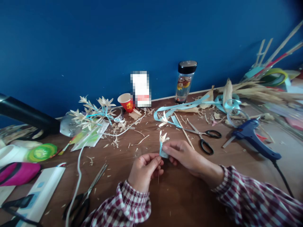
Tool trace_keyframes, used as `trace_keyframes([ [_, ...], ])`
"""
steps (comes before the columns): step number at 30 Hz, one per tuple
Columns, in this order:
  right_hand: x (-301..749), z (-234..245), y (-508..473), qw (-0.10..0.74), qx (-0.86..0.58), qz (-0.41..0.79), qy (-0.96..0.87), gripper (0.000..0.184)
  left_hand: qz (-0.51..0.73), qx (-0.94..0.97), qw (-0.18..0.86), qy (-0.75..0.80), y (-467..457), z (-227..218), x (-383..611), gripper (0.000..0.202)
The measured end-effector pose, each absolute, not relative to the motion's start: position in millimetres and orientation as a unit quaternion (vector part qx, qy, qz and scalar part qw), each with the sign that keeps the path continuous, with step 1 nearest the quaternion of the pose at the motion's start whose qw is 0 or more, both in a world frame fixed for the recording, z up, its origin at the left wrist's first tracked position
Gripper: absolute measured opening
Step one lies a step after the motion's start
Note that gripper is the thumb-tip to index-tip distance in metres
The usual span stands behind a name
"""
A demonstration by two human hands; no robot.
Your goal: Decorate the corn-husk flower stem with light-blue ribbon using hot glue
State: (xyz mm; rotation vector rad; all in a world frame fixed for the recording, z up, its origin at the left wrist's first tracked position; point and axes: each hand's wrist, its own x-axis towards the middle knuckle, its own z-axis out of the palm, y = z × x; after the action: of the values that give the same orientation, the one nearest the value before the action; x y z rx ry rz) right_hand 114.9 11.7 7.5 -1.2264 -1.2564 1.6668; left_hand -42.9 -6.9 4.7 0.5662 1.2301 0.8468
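Note:
Between my two hands, near the middle of the table, a small cream flower stands upright on a thin stem. A short piece of light blue ribbon lies against the flower's base. Thumb and fingers of my left hand pinch the stem just below the ribbon, and the stem's thin end shows beneath them. My right hand pinches the ribbon from the right side. Beyond the hands lie another cream flower and a long light blue ribbon.
Black-handled scissors and a blue glue gun lie right; larger scissors lie left beside a white cable. A power strip, flower bunch, red paper cup and glass bottle stand around. Husk scraps litter the table.

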Motion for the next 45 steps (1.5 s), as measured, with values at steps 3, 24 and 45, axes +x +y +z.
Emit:
trace_keyframes([
  [3,113.4,8.3,10.8,0.331,-0.473,0.634,-0.514,0.021,0.402,0.275,0.666,0.566,-7.5,3.0,-42.6,0.034],
  [24,112.0,6.4,8.7,0.376,-0.471,0.57,-0.56,0.021,0.421,0.324,0.614,0.584,-11.3,8.7,-35.7,0.024],
  [45,113.4,9.7,8.1,0.321,-0.434,0.549,-0.639,0.017,0.366,0.324,0.685,0.54,1.0,6.2,-53.9,0.031],
])
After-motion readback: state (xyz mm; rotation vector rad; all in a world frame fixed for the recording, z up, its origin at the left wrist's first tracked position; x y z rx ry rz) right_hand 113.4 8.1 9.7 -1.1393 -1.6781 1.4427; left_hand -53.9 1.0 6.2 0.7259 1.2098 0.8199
